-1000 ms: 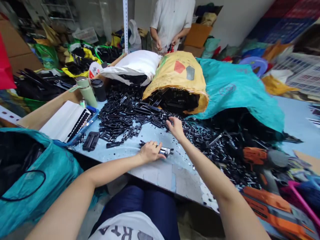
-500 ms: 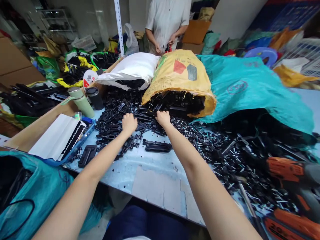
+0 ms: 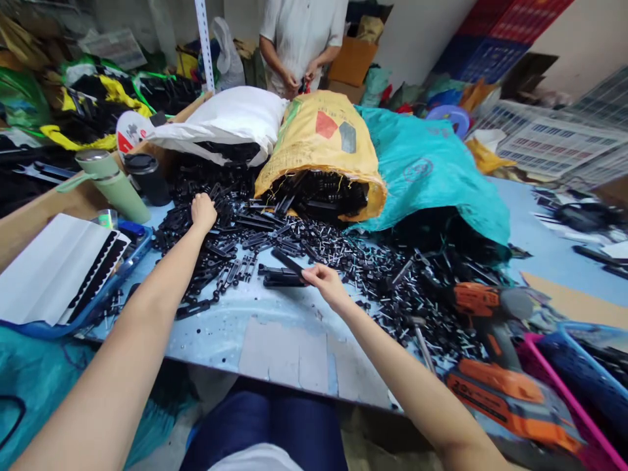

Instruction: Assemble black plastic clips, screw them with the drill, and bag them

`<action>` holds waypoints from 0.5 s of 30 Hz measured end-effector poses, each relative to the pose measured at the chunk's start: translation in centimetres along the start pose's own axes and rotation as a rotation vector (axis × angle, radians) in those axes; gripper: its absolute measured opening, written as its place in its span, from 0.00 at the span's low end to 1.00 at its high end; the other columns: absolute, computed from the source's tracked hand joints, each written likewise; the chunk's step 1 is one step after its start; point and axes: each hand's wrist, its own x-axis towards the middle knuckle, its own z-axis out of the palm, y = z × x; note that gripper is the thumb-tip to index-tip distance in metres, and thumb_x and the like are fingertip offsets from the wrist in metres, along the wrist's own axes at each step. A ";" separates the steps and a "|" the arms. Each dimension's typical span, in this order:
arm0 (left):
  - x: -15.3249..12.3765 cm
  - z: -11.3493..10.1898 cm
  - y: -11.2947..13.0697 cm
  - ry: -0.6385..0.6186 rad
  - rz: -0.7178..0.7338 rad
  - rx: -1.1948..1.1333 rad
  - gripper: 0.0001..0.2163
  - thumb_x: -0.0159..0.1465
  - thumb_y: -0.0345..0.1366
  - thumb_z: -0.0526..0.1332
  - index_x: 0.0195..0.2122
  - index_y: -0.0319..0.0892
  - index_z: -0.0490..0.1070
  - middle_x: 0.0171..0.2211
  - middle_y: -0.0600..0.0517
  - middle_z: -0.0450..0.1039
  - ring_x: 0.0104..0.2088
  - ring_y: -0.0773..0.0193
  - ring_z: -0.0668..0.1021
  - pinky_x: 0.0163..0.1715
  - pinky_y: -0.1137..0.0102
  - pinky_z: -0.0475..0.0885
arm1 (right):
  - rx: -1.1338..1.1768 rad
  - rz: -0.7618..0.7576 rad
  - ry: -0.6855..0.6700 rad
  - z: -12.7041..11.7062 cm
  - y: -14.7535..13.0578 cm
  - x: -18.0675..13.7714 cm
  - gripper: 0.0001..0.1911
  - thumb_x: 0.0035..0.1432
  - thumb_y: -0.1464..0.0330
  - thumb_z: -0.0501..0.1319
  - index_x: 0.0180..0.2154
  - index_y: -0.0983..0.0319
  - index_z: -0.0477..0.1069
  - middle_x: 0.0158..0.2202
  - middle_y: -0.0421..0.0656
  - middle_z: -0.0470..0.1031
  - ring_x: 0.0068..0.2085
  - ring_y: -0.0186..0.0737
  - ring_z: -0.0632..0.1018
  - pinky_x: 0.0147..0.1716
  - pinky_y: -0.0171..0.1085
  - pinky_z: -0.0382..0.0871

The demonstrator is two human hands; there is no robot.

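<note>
My left hand (image 3: 203, 210) reaches far out into the heap of black plastic parts (image 3: 230, 226) on the blue table (image 3: 230, 324); its fingers are curled down among the pieces and what they grip is hidden. My right hand (image 3: 321, 280) pinches a long black plastic bar (image 3: 289, 261), which tilts up over a flat black assembled part (image 3: 277, 277) lying on the table. A yellow sack (image 3: 324, 140) spills more black parts just behind.
An orange cordless drill (image 3: 483, 304) lies at right among small black screws (image 3: 402, 288). A green flask (image 3: 114, 186), a dark cup (image 3: 146, 176) and a blue tray (image 3: 73, 314) stand at left. White and teal (image 3: 432, 176) sacks lie behind. Another person (image 3: 299, 39) stands beyond the table.
My right hand came back from the pile with a black bar to the flat part. My left hand moved further left into the heap. The view shifted left.
</note>
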 end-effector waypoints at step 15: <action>-33.8 0.2 2.9 -0.416 0.889 0.032 0.23 0.66 0.37 0.50 0.61 0.39 0.52 0.61 0.40 0.56 0.63 0.50 0.54 0.58 0.47 0.50 | -0.503 -0.340 -0.200 -0.1 0.7 -13.6 0.19 0.59 0.64 0.57 0.52 0.59 0.64 0.47 0.49 0.72 0.48 0.45 0.72 0.49 0.47 0.66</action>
